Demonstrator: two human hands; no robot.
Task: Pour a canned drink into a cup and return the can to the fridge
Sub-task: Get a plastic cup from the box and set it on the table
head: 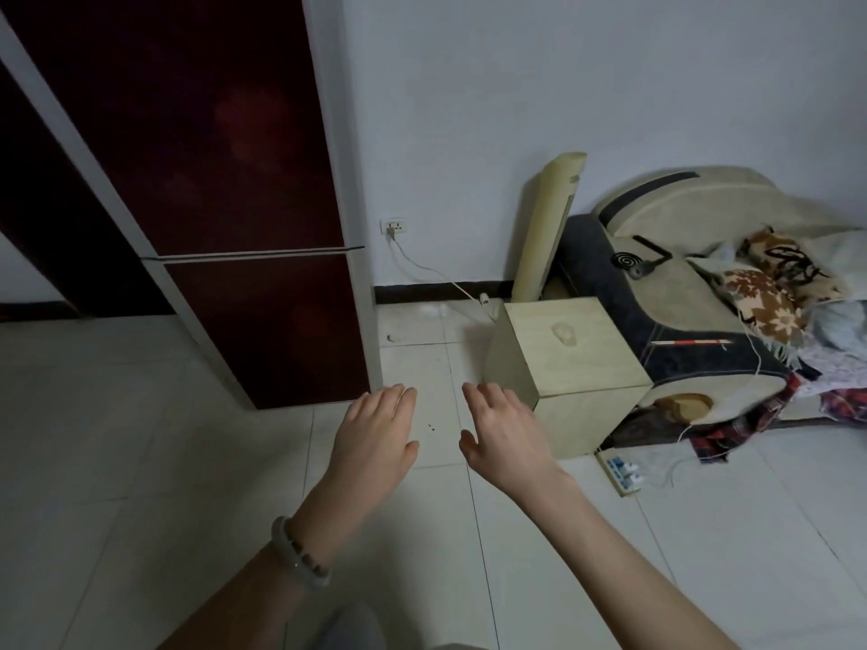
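Observation:
A tall dark red fridge (225,147) with grey edges stands at the left, both doors shut. My left hand (375,433) is held out palm down over the floor tiles, just right of the fridge's lower corner, fingers apart and holding nothing. My right hand (504,433) hovers beside it, also empty with spread fingers, close to a pale wooden box (567,363). A small clear cup (565,333) lies or stands on top of that box; it is hard to make out. No can is in view.
A cream tower fan (549,227) leans on the wall behind the box. A sofa (680,293) piled with cushions and cloth fills the right. A cable runs from the wall socket (395,226). A power strip (621,471) lies on the floor.

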